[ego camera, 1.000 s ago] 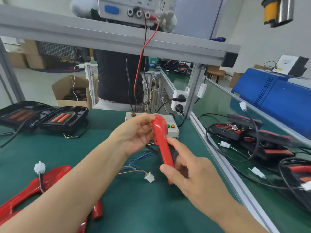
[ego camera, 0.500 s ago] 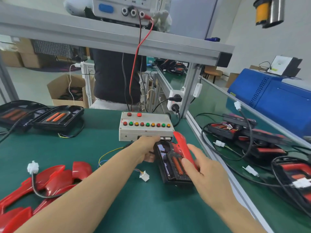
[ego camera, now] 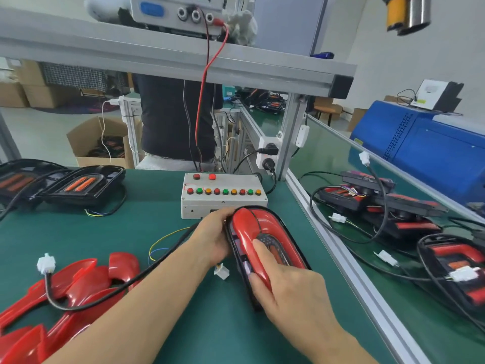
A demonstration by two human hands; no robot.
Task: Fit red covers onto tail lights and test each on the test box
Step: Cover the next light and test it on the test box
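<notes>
A red cover (ego camera: 248, 232) lies on top of a black tail light (ego camera: 294, 253) on the green bench, just in front of the white test box (ego camera: 223, 200) with its rows of coloured buttons. My left hand (ego camera: 212, 237) grips the tail light's left edge near its far end. My right hand (ego camera: 286, 287) rests on the near end, its fingers pressing down on the cover. The tail light's white plug (ego camera: 221, 271) lies loose on the mat beside it.
Several loose red covers (ego camera: 78, 285) are piled at the lower left, with a cable and white plug across them. Two black tail lights (ego camera: 84, 187) sit at the far left. More tail lights (ego camera: 393, 206) and cables lie beyond the aluminium rail (ego camera: 341, 258). A person stands behind the bench.
The red cover, held up in both hands a second ago, has come down onto the black tail light. Both hands moved down with it to the bench.
</notes>
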